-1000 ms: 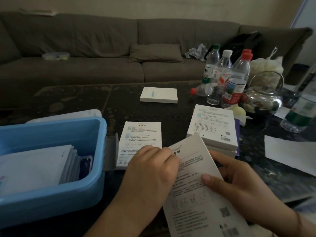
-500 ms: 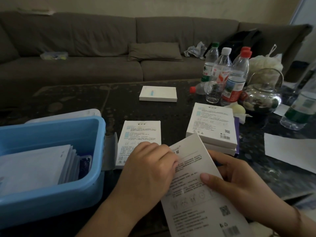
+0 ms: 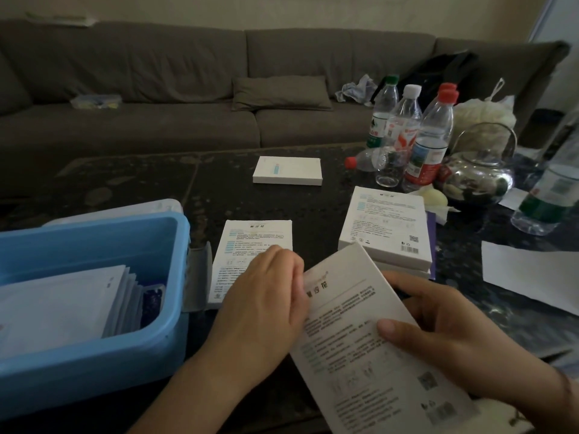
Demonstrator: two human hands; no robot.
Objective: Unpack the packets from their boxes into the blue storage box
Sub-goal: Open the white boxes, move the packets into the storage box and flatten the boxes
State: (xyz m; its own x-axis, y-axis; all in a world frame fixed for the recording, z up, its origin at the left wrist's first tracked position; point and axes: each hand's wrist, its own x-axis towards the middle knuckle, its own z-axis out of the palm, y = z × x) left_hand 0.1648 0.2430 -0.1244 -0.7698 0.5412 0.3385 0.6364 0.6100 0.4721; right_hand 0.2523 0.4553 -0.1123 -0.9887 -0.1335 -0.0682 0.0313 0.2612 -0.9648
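The held box [image 3: 372,336] lies tilted between both hands, printed back up, above the near edge of the table [image 3: 150,180]; its lower corner is cut off by the frame and its small print is too blurred to read. The right hand [image 3: 451,336] grips its right side, thumb pressed flat on the printed face, fingers curled beneath and hidden. The left hand [image 3: 266,305] curls over the box's upper left edge — the fingertips are out of sight behind the card, so whether they are prying a flap cannot be told.

Left of the hands stands the blue bin [image 3: 156,333], cut off at the frame's left side. Inside it a stack of white packets [image 3: 62,302] leans on edge; the count cannot be made out, and something dark blue sits just beside them.

Three more box spots show on the table: one flat box [image 3: 250,242] partly hidden by the left hand, a stack of boxes [image 3: 385,230] beyond the held box — at least two, the lower ones mostly hidden — and one far box [image 3: 287,170] well apart.

Farther right stand four upright bottles [image 3: 407,133], one lying bottle [image 3: 363,159], and a glass kettle [image 3: 479,180]; another bottle [image 3: 554,189] is cut off at the right edge. A white sheet [image 3: 529,274] lies near it. A sofa [image 3: 188,98] runs behind.
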